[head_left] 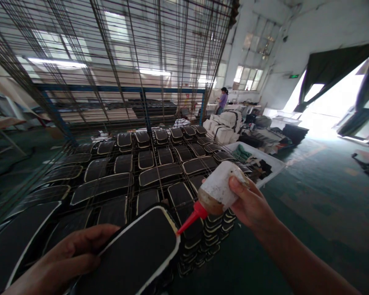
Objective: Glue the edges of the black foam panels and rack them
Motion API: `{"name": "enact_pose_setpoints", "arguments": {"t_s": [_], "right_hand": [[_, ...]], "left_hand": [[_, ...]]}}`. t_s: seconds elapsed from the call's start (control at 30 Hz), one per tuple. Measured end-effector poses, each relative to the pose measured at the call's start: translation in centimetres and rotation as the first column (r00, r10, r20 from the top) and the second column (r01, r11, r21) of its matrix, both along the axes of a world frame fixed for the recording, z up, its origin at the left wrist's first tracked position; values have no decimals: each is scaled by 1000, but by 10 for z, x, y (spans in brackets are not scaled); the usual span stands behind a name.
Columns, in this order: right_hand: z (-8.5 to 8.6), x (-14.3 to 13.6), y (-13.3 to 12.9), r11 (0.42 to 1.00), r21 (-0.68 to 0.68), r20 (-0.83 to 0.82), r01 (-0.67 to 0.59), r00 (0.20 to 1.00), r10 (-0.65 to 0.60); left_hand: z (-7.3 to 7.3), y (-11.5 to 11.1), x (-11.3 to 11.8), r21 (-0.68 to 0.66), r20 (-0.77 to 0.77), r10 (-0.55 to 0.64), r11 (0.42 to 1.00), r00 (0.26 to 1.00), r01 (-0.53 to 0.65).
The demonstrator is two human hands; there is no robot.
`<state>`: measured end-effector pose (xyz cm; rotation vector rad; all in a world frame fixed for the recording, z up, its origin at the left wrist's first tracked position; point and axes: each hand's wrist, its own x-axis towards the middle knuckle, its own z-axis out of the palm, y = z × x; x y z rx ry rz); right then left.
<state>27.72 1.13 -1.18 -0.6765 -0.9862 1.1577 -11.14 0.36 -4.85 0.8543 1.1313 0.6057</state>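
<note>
Open floor (310, 196) rightward, left hand (72, 252) closed on pale-rimmed black panel (138, 254), right hand (250, 200) snug round white bottle (219, 186) (grubby, red-tipped)!

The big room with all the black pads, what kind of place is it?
It looks like a workshop or small factory: many matching black pads on racks, a person at a far worktable, and a glue-type bottle in the right hand.

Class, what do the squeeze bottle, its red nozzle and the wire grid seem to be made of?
Squeeze bottle: probably soft plastic, cloudy and stained; brownish contents seem to show through.
Red nozzle: likely plastic, smooth, evenly coloured.
Wire grid: probably metal, dull, dark; thin, stiff-looking rods suggest it.
</note>
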Motion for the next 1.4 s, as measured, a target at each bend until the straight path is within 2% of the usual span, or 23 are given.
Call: {"name": "enact_pose_setpoints", "arguments": {"t_s": [0.17, 0.37, 0.5, 0.7, 0.8, 1.0, 1.1, 1.23, 1.4], "right_hand": [[-6, -5, 2, 996, -26, -73, 86, 993, -88], [-14, -14, 11, 980, -61, -201, 190, 959, -199], [-21, -18, 14, 971, -82, -220, 224, 946, -237], [-25, -24, 10, 972, -84, -235, 217, 944, -231], [-26, -29, 6, 977, -75, -218, 198, 953, -210], [-32, -38, -6, 986, -51, -172, 160, 971, -167], [-36, -43, -12, 982, -65, -155, 175, 971, -183], [-37, -50, -20, 983, -76, -136, 165, 975, -174], [-32, -58, -29, 999, -17, -147, 44, 988, -46]], "left_hand": [[-20, 0, -7, 30, 103, 83, 996, 991, -86], [-26, -7, 5, 31, 137, 107, 993, 985, -112], [-17, -10, 17, 18, 165, 142, 989, 976, -146], [16, -18, 41, -2, 168, 224, 974, 960, -227], [24, -19, 46, -5, 148, 267, 963, 952, -269], [25, -16, 45, -16, 157, 300, 954, 941, -301], [24, -15, 41, -21, 176, 302, 953, 937, -303], [20, -11, 35, -30, 195, 256, 967, 947, -255], [18, -7, 32, -19, 214, 232, 972, 949, -234]]}}
